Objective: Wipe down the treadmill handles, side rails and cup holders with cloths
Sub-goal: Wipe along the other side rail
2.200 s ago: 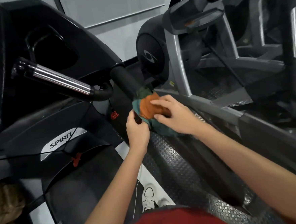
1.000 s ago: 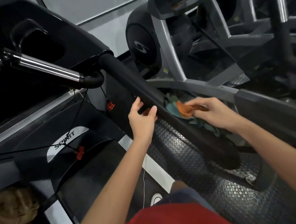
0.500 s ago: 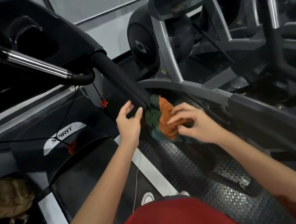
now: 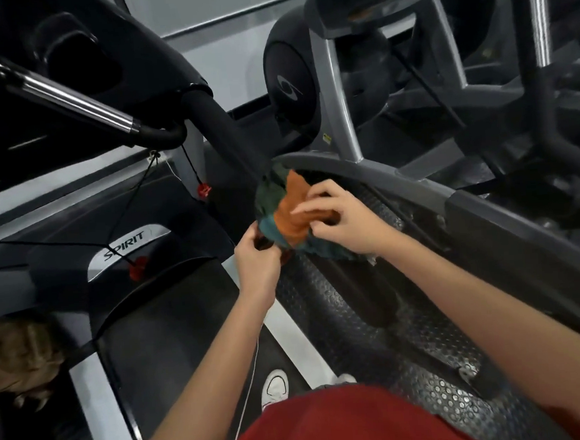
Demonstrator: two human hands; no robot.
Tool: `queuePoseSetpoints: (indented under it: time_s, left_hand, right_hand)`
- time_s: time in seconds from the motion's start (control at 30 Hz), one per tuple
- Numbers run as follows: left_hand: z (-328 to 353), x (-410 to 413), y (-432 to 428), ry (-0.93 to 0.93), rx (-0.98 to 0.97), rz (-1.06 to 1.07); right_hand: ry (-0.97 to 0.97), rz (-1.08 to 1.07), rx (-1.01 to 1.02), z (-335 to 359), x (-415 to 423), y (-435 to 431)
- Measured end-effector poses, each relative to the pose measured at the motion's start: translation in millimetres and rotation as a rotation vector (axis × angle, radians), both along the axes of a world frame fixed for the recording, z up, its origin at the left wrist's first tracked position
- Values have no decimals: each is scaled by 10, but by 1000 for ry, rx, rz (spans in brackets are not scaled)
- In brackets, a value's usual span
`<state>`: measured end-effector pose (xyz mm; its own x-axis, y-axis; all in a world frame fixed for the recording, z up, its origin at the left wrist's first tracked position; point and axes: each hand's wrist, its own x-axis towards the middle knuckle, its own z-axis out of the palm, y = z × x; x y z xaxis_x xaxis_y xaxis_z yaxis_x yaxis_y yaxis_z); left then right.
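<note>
Cloths are bunched round the treadmill's black padded handle [image 4: 220, 128], about halfway along it, where it slopes from the console on the far side down toward the near right. The orange cloth [image 4: 292, 206] lies over the green cloth [image 4: 269, 193], and a flap of the green one hangs under the right hand.

The right hand [image 4: 347, 222] grips the orange cloth from the right, with its fingers curled over the folds and its thumb tucked below. Its forearm reaches in from the near right, across the studded floor mat [image 4: 375, 334].

The left hand [image 4: 255, 260] sits just near-left of the bundle. Its fingers and thumb are curled round the handle at the cloths' lower edge, but I cannot tell whether it also pinches the cloth. Its forearm rises straight up from the near edge, above the treadmill belt [image 4: 173, 331].

A chrome bar [image 4: 77, 100] juts out far left. A red clip [image 4: 204, 190] dangles on a cord below it.
</note>
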<state>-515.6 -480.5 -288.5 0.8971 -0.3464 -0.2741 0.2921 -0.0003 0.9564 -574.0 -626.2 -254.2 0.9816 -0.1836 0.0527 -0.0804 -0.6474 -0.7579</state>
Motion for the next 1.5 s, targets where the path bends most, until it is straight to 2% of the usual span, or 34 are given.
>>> queuePoseSetpoints:
  time_s: [0.13,0.23,0.3,0.43,0.53,0.7,0.8,0.87,0.93,1.13,1.2,1.33,1.5]
  left_hand:
    - [21,-107,7,-35,43,0]
    - [18,-192,25,-43,44,-11]
    - [11,-237,33,-24,19,-15]
    - [55,-321,39,39,-29,-48]
    - [51,-355,42,51,-43,-55]
    - [33,-394,20,59,-42,-31]
    - [14,-378,9,59,-36,-15]
    - [-15,-365,8,31,-12,-8]
    - [-42,-360,9,15,5,-8]
    - [17,-398,30,45,-36,-29]
    - [20,-402,36,46,-35,-37]
    - [11,-393,41,46,-22,-40]
    - [-3,-382,29,44,-12,-26]
  right_hand:
    - [47,0,-134,64,-521,133]
    - [24,-8,-172,14,-563,117]
    - [5,-41,-47,-51,-417,61]
    - [35,-190,416,-98,-266,-32]
    - [62,-292,485,-164,-425,-71]
    - [23,-367,343,-185,-816,-30]
    - [-70,-232,181,-81,-957,108]
    - [-44,-151,23,-87,-912,154]
    - [7,-127,3,-93,-758,162]
    - [76,-316,562,-54,-521,94]
    - [90,-371,637,-98,-634,75]
    - [73,-426,554,-179,-942,65]
    - [-37,-284,267,-157,-1164,113]
